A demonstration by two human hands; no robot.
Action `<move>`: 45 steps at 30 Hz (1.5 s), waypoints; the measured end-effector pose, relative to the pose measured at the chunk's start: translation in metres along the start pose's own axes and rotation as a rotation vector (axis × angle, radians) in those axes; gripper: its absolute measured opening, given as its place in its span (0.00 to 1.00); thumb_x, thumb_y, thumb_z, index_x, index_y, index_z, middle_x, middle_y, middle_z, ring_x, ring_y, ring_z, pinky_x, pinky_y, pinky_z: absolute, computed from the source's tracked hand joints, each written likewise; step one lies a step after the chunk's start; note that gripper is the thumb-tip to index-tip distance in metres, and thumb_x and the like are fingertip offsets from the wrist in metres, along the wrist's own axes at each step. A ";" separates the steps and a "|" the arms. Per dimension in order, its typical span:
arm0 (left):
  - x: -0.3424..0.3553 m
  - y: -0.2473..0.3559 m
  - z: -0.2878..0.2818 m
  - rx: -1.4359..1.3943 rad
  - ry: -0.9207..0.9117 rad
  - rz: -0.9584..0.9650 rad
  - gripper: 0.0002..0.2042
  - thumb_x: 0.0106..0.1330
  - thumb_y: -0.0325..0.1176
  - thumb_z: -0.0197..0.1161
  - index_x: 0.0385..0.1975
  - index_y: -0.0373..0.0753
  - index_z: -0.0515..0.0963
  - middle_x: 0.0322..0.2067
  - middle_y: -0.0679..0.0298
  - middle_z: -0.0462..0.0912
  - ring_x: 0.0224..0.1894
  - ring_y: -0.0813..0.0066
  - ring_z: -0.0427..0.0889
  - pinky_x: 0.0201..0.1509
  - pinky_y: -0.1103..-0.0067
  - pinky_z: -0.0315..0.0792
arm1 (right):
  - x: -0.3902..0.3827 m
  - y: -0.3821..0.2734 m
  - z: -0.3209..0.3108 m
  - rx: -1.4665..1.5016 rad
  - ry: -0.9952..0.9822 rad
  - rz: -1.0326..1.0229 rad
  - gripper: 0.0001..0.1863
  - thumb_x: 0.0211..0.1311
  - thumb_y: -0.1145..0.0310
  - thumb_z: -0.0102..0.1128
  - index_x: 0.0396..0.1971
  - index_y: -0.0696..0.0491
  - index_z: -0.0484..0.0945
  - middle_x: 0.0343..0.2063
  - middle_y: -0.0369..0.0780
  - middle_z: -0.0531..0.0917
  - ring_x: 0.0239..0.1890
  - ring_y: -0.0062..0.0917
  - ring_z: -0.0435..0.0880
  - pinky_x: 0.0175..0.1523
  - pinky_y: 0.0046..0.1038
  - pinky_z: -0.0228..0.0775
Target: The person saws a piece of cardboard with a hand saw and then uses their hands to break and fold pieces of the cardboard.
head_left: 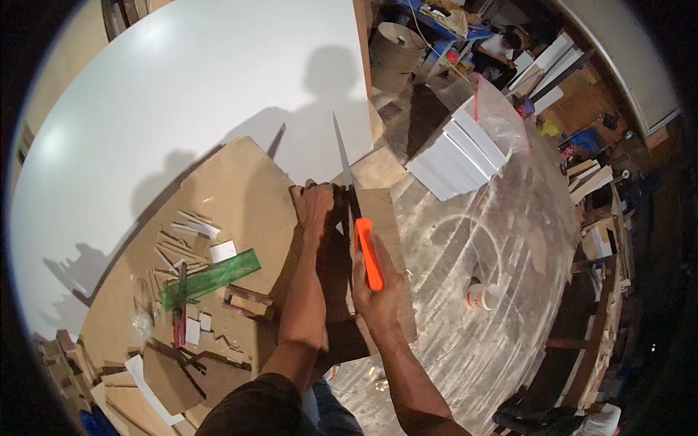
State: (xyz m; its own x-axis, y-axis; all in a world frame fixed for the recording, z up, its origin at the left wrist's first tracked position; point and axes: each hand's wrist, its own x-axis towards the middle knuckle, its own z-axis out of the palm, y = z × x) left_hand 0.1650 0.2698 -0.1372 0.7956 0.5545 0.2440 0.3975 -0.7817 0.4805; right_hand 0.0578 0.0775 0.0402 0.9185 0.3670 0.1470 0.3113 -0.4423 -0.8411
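My right hand [379, 296] is closed around the orange handle of a handsaw [368, 254]. Its narrow blade points away from me and tapers to a tip over the white panel. Just left of the blade, my left hand [317, 207] bears down with its fingers curled; what lies under them is hidden. A brown wooden board [398, 291] shows beneath the saw and beside my right hand. To the left of my left forearm lies a brown sheet [251, 174], with a green strip [211, 280] and several wood offcuts [191, 227] on it.
A large white panel [218, 65] fills the far left. On the scuffed floor [451, 349] to the right stands a white cup [482, 296]. Beyond it sits a stack of white boards [458, 156]. A brown bin [397, 49] and cluttered shelving stand farther back.
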 end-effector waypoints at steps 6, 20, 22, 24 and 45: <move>-0.007 0.026 -0.028 -0.093 0.183 0.070 0.11 0.63 0.30 0.57 0.25 0.44 0.87 0.30 0.56 0.88 0.40 0.59 0.82 0.56 0.65 0.58 | -0.113 -0.019 -0.057 -0.022 0.061 -0.062 0.24 0.66 0.74 0.62 0.60 0.67 0.72 0.54 0.58 0.81 0.54 0.41 0.85 0.55 0.35 0.79; -0.004 0.026 -0.040 -0.111 0.104 0.052 0.10 0.62 0.31 0.57 0.28 0.42 0.88 0.30 0.55 0.88 0.43 0.57 0.82 0.54 0.64 0.60 | -0.077 -0.014 -0.043 -0.052 0.017 -0.071 0.24 0.67 0.76 0.59 0.61 0.67 0.70 0.54 0.58 0.81 0.57 0.47 0.82 0.61 0.37 0.75; -0.002 0.022 -0.034 0.008 -0.097 -0.026 0.11 0.62 0.31 0.56 0.29 0.43 0.88 0.31 0.55 0.88 0.44 0.59 0.82 0.56 0.65 0.59 | -0.005 -0.004 -0.003 -0.041 -0.007 -0.126 0.24 0.67 0.74 0.60 0.61 0.67 0.71 0.54 0.58 0.81 0.57 0.46 0.82 0.60 0.36 0.75; -0.002 0.014 -0.025 0.008 -0.075 -0.031 0.11 0.63 0.32 0.55 0.29 0.44 0.88 0.31 0.55 0.88 0.45 0.59 0.82 0.56 0.65 0.59 | -0.012 -0.003 -0.005 -0.012 -0.002 -0.081 0.24 0.67 0.73 0.60 0.60 0.67 0.71 0.54 0.58 0.81 0.57 0.46 0.82 0.60 0.35 0.75; -0.004 0.034 -0.044 -0.069 -0.034 0.004 0.10 0.64 0.29 0.58 0.31 0.42 0.89 0.31 0.55 0.88 0.44 0.60 0.82 0.56 0.65 0.58 | -0.006 0.002 -0.016 -0.122 -0.014 -0.148 0.25 0.68 0.72 0.60 0.61 0.67 0.71 0.53 0.57 0.82 0.55 0.43 0.84 0.57 0.36 0.77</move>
State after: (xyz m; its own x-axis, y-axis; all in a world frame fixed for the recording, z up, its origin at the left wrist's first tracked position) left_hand 0.1546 0.2537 -0.0848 0.8128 0.5403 0.2177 0.3626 -0.7619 0.5367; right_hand 0.0567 0.0614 0.0458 0.8573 0.4466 0.2561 0.4707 -0.4784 -0.7413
